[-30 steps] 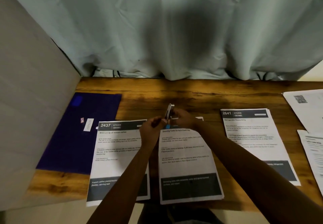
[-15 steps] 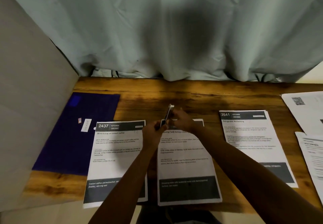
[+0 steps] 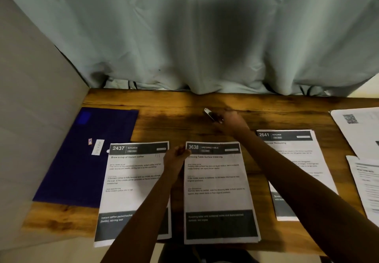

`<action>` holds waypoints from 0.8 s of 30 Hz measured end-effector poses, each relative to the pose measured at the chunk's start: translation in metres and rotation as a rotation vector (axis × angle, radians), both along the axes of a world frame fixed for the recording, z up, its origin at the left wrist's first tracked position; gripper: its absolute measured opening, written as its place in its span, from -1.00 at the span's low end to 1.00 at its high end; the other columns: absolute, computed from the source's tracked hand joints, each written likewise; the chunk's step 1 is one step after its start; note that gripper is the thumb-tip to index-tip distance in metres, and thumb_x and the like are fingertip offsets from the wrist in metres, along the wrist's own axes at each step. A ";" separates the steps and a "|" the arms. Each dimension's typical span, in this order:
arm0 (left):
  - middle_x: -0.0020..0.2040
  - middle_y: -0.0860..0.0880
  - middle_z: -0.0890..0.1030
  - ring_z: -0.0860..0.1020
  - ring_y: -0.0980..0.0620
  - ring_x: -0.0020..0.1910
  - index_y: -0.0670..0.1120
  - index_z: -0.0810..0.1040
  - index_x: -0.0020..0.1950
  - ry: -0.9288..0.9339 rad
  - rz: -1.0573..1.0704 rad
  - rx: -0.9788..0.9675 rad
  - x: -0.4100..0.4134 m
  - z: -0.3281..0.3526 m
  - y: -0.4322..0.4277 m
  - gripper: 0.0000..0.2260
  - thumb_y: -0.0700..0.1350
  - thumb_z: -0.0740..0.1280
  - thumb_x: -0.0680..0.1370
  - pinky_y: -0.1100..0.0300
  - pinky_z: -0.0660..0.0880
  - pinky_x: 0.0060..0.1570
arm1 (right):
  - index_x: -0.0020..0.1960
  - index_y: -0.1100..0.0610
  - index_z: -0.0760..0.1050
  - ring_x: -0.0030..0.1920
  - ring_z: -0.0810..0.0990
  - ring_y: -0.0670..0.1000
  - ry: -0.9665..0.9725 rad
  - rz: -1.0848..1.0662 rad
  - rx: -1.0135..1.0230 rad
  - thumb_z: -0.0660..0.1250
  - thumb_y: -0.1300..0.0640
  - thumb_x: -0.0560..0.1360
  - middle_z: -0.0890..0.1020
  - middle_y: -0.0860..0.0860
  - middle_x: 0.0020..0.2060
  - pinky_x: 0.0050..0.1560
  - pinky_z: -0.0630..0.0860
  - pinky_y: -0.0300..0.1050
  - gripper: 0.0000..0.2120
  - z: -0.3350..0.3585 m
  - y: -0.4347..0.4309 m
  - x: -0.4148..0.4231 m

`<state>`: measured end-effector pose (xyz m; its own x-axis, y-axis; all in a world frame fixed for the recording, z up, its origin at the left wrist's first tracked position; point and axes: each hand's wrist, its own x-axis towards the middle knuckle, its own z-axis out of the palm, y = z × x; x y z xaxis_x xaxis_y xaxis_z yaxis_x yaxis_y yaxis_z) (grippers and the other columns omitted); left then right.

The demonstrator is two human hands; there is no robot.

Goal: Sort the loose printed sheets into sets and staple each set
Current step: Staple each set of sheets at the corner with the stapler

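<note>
A wooden surface (image 3: 164, 102) fronts a pale curtain (image 3: 184, 37). The right hand (image 3: 231, 124) has its fingers grasping a small stapler (image 3: 211, 115), beyond the 3638 set (image 3: 217, 182). The left hand (image 3: 176, 159) curls its fingers at that set's top-left corner; whether they pinch it I cannot tell.

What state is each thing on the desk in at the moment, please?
3638 set, flat, face up, left hand at its top left corner with fingers curled.
Stapler, gripped by right hand beyond the 3638 set's top edge.
2437 set, flat, face up, partly hidden by the left forearm.
2641 set, flat, face up, partly hidden by the right forearm.
Folder, flat, far left.
Loose sheets, overlapping, far right.
</note>
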<state>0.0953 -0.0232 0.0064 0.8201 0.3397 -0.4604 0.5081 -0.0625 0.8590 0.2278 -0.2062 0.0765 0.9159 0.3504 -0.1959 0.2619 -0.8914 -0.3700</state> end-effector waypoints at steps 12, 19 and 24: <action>-0.10 -0.12 0.64 0.63 -0.07 -0.11 -0.08 0.52 -0.09 0.054 -0.023 0.059 0.006 0.001 -0.002 -0.92 -0.09 0.37 0.52 0.05 0.58 -0.04 | 0.36 0.13 0.35 0.31 0.36 0.21 0.020 0.017 -0.354 0.17 0.04 0.60 0.30 0.22 0.36 0.29 0.35 0.10 -0.63 -0.045 -0.022 -0.001; -0.10 -0.13 0.63 0.64 -0.08 -0.11 -0.10 0.52 -0.08 0.043 0.013 0.005 0.004 0.008 -0.001 -0.91 -0.09 0.34 0.54 -0.08 0.58 0.00 | 0.23 0.13 0.46 0.23 0.41 0.11 -0.033 -0.191 0.036 0.18 0.00 0.58 0.45 0.12 0.21 0.19 0.44 0.00 -0.70 -0.056 -0.035 -0.012; -0.05 -0.15 0.64 0.65 -0.10 -0.09 -0.12 0.53 0.03 0.045 0.096 -0.156 -0.002 0.020 0.005 -0.88 -0.09 0.31 0.56 -0.11 0.60 -0.03 | 0.13 0.13 0.46 -0.03 0.54 -0.06 -0.119 -0.501 0.680 0.08 -0.10 0.61 0.55 -0.01 -0.04 -0.10 0.43 -0.25 -0.66 -0.035 -0.043 -0.069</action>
